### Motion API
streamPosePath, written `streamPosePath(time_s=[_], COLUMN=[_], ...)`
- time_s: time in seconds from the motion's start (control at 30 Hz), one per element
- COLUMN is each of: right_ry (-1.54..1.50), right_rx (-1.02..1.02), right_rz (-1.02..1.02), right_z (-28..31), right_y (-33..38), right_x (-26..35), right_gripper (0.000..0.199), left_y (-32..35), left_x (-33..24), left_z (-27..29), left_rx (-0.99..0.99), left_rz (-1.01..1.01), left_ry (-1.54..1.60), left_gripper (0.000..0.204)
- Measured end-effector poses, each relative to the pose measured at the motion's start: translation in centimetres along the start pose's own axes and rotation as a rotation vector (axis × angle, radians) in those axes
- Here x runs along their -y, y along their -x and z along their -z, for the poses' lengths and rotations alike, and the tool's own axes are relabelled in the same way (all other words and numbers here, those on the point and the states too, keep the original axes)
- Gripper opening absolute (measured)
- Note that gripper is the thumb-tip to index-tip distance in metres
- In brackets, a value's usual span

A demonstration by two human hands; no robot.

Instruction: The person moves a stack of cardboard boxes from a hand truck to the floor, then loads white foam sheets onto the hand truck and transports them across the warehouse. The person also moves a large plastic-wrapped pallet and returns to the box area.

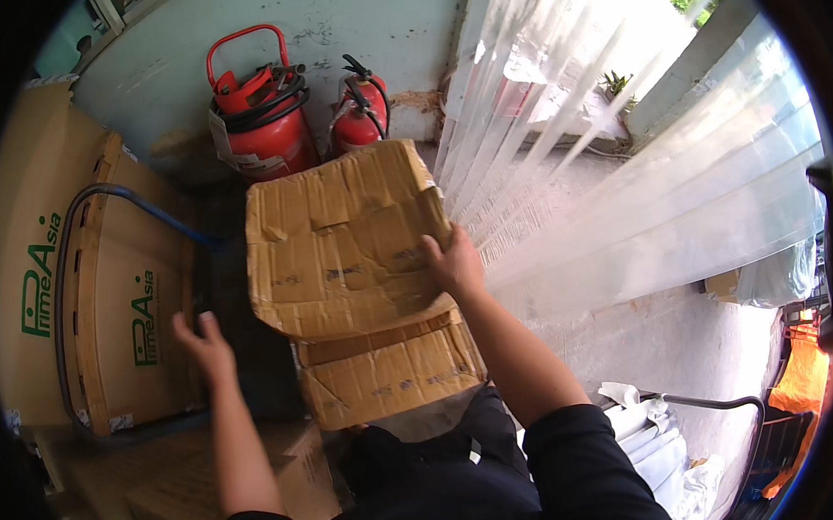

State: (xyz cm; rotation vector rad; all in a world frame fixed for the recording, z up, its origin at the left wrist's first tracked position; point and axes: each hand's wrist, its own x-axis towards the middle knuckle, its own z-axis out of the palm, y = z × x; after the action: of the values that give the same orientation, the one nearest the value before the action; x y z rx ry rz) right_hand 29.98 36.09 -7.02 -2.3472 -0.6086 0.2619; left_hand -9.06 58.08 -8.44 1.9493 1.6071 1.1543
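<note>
In front of me stands a dented cardboard box [341, 240] covered in strips of brown tape. A second brown taped box [393, 368] shows below its near edge; whether the two are joined I cannot tell. My right hand [456, 263] grips the upper box at its right side, with the thumb on top and the other fingers partly hidden behind the edge. Off to the left of the boxes, my left hand [207, 351] is in the air with fingers apart, holding nothing. It is close to a large carton with green print [144, 300].
Behind the boxes stand a large red wheeled extinguisher [267, 127] and smaller red extinguishers [362, 118]. A blue trolley handle [144, 190] crosses the cartons at left. Clear plastic strip curtains [618, 186] hang at right. Another carton [250, 481] lies at lower left, white wrapped material [652, 445] at lower right.
</note>
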Motion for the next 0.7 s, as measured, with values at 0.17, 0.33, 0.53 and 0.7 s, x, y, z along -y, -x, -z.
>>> streamPosePath(time_s=[0.17,0.33,0.53,0.7], right_ry=[-0.327,-0.244,-0.14,0.0], right_rx=[0.459,0.506,0.531,0.337], right_rz=[0.083,0.26,0.262,0.239], right_z=[12.5,25.4,28.2,29.3], right_y=[3.8,-2.1,-10.2,-15.1], right_x=[-8.5,-16.8,-18.6,-20.7], right_gripper=[0.073,0.063,0.063,0.064], left_y=[18.3,19.5,18.0,16.8], left_x=[-20.2,-27.8,-27.8,-28.9], left_z=[-8.2,-13.2,-14.7,-14.6], left_rx=[0.562,0.811,1.005,1.181], left_rz=[-0.193,0.096,0.175,0.217], left_ry=[-0.242,-0.58,-0.802,-0.914], left_gripper=[0.078,0.108,0.128,0.139])
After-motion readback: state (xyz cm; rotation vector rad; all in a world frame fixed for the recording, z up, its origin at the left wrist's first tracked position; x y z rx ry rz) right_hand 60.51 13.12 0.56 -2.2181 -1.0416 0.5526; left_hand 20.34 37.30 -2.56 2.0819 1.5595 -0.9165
